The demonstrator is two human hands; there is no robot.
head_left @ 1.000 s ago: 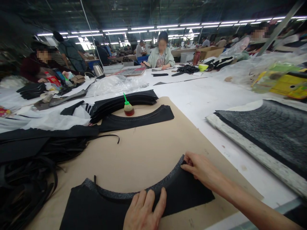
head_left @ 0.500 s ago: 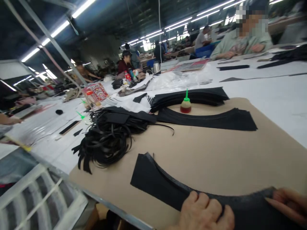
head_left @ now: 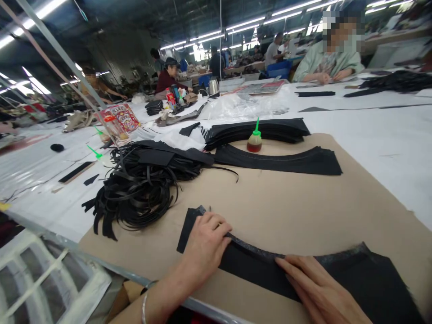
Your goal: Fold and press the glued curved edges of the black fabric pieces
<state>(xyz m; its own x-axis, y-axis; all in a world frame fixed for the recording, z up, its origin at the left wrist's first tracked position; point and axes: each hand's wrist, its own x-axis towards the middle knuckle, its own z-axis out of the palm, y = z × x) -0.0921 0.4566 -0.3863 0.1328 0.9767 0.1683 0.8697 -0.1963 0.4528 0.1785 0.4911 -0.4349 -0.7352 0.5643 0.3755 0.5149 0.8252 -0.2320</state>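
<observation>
A long black curved panel (head_left: 256,272) of thin sheet material lies on the brown board in front of me. Along its concave far edge runs a greyish, rough-looking strip. My left hand (head_left: 207,238) is near the panel's left end, its fingers curled over that edge. Farther right, around the middle of the curve, my right hand (head_left: 313,281) has thumb and fingers pressed together at the edge. What lies under the fingertips of both hands is hidden. The panel's right end spreads toward the lower right corner.
Past the panel are a heap of black strips (head_left: 141,189), another curved panel (head_left: 280,161), a panel stack (head_left: 259,131) and a green-tipped bottle (head_left: 254,143) of reddish liquid. A white slatted rack (head_left: 50,279) stands left below the table edge. A co-worker (head_left: 334,58) sits across the table.
My left hand has moved from the panel's middle toward its left end. My right hand has come from the right end to the middle. The camera view has shifted slightly.
</observation>
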